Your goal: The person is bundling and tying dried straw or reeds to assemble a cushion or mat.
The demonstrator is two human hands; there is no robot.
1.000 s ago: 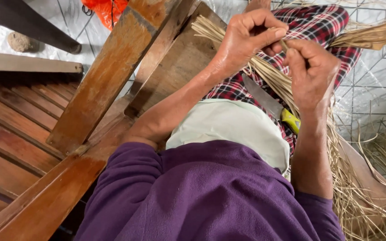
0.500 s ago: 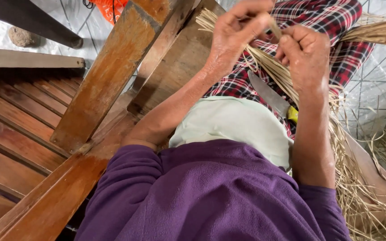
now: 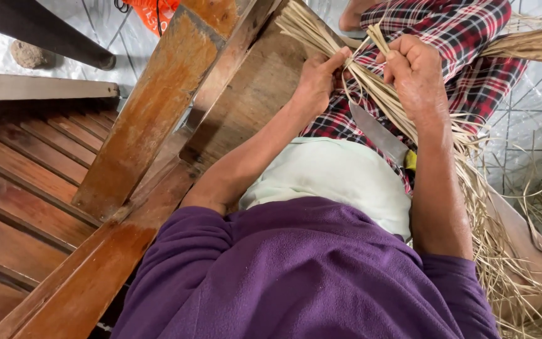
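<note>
My left hand (image 3: 317,79) pinches a bundle of pale dry straw strips (image 3: 305,28) that fans out toward the top of the view. My right hand (image 3: 416,74) grips the same strips a little to the right, above my plaid-clothed lap (image 3: 465,56). The strips trail down past my right forearm into a loose heap. A knife with a grey blade (image 3: 376,132) and a yellow handle lies across my lap under my right wrist, touched by neither hand.
A brown wooden bench frame (image 3: 152,119) with slats (image 3: 14,163) fills the left. Loose straw (image 3: 522,251) piles at the right on a pale tiled floor. An orange bag (image 3: 155,12) and a round stone (image 3: 29,53) lie at the top left.
Both hands have drawn slightly apart along the straw, and the left hand now pinches the strips with the thumb. The view has shifted a little.
</note>
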